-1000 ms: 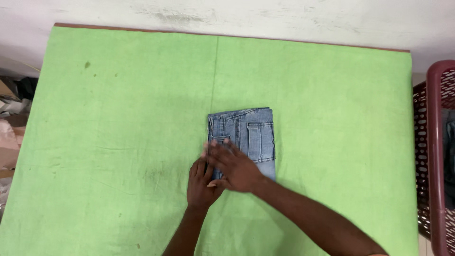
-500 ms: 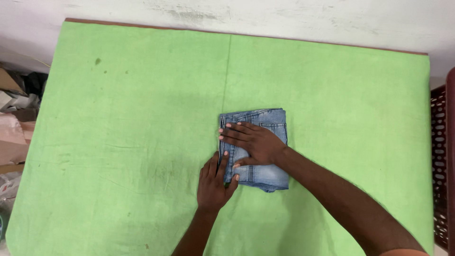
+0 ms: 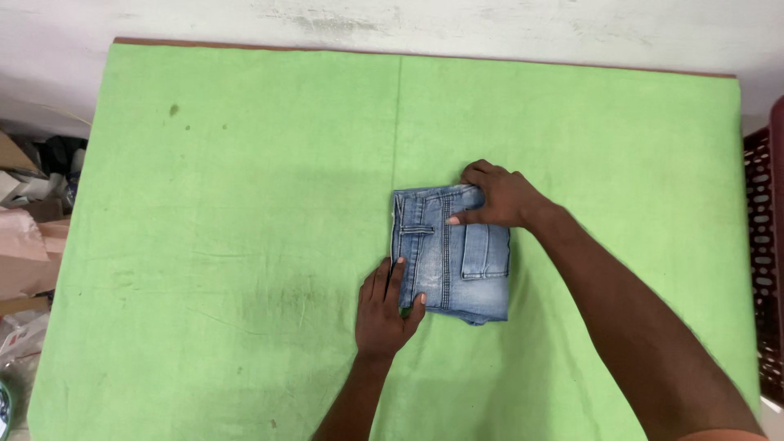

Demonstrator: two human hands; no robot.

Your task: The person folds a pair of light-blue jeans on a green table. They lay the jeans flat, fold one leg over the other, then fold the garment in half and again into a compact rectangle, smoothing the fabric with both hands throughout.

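A pair of light blue jeans (image 3: 453,257), folded into a small rectangle, lies near the middle of a table covered in green cloth (image 3: 245,204). My left hand (image 3: 384,310) grips the near left corner of the folded jeans, thumb on top and fingers along the left edge. At the far right corner, my right hand (image 3: 494,194) holds the jeans, fingers curled over the top edge and thumb pressed flat on the denim.
A dark red plastic basket (image 3: 766,245) stands off the right edge of the table. Cardboard and bags (image 3: 24,237) are piled off the left edge. A white wall (image 3: 408,24) runs behind the table's far edge.
My right hand slid from the near left part of the jeans across the top to the far right corner. My left hand stayed at the near left corner.
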